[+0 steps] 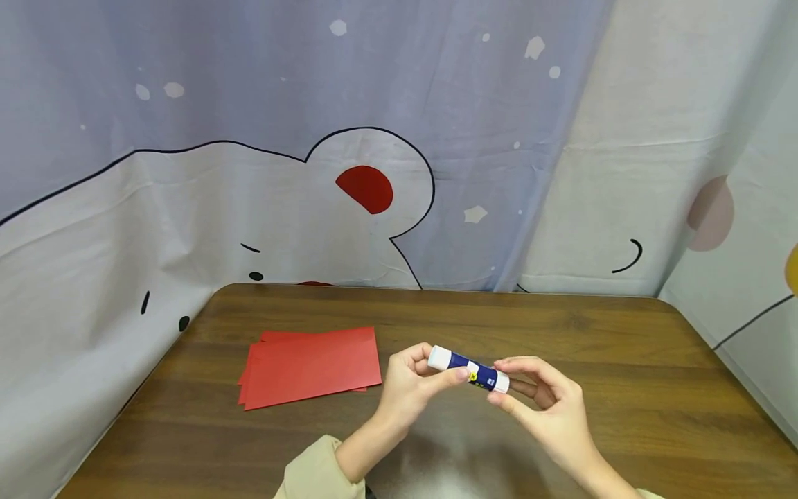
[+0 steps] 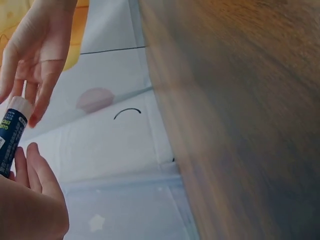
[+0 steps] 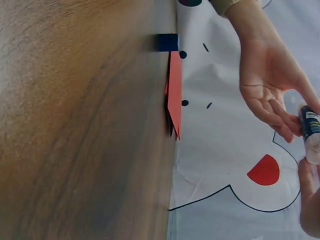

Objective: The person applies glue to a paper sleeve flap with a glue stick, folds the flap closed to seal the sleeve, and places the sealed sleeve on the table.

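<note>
A glue stick (image 1: 472,369) with a dark blue label and white ends is held up over the table, tilted with its left end higher. The left hand (image 1: 408,388) grips it around the body, its thumb lying along the label. At the lower white end, the right hand (image 1: 555,409) pinches the glue stick between thumb and fingertips. The left wrist view shows the lettering on the tube (image 2: 12,131), with the right hand's fingers (image 2: 45,92) around its white end. In the right wrist view the tube (image 3: 311,127) is partly cut off by the frame edge.
Several red paper pieces (image 1: 312,367) lie overlapped on the brown wooden table (image 1: 636,360), left of the hands. A dark blue block-like item (image 3: 168,42) stands near them in the right wrist view. A patterned curtain (image 1: 486,152) hangs behind the table.
</note>
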`<state>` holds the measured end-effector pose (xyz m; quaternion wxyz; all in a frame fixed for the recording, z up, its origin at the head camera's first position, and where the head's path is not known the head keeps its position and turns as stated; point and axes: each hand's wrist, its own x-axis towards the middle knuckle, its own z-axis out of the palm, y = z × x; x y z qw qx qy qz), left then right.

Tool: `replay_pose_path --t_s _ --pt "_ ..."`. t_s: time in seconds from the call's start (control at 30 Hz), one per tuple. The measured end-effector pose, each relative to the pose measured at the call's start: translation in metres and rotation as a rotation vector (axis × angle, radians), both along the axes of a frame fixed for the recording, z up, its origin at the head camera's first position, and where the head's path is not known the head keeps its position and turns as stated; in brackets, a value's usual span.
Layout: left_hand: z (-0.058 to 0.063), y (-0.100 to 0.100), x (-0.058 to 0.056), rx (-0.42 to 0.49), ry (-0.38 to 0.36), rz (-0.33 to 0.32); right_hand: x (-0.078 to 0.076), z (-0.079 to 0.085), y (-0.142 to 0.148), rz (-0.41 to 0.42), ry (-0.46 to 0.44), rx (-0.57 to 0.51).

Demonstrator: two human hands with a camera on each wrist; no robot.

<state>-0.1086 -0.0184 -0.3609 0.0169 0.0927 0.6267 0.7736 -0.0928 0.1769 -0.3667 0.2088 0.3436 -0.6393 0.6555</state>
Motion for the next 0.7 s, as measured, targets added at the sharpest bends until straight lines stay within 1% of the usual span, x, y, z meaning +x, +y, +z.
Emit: replay_pose_path --t_s 0.1,0.17,0.23,0.33,0.47,0.53,0.6,0.7 --pt "0.0 -0.002 0.0 0.004 -0.005 0.003 0.001 0.001 0.002 -0.012 -0.134 0.05" --pt "0.0 -0.003 0.001 0.003 -0.011 -0.002 0.001 0.001 0.003 -0.016 -0.187 0.061" --pt "0.001 -0.003 0.002 -0.002 -0.017 -0.008 0.001 0.0 0.003 -0.018 -0.204 0.054" --pt "0.001 -0.004 0.004 -0.016 -0.023 -0.006 0.002 0.0 0.002 -0.024 -0.197 0.06" --pt "0.001 -0.006 0.005 -0.032 -0.021 0.018 0.002 0.001 0.001 -0.018 -0.214 0.124" --pt "0.0 -0.007 0.005 -0.056 -0.017 0.022 0.002 0.0 0.001 -0.006 -0.231 0.159" --pt "0.0 -0.009 0.005 -0.085 -0.013 0.008 0.001 0.0 0.001 0.007 -0.245 0.172" --pt "0.002 -0.014 0.006 -0.176 0.024 -0.042 -0.001 -0.001 0.002 0.006 -0.28 0.157"
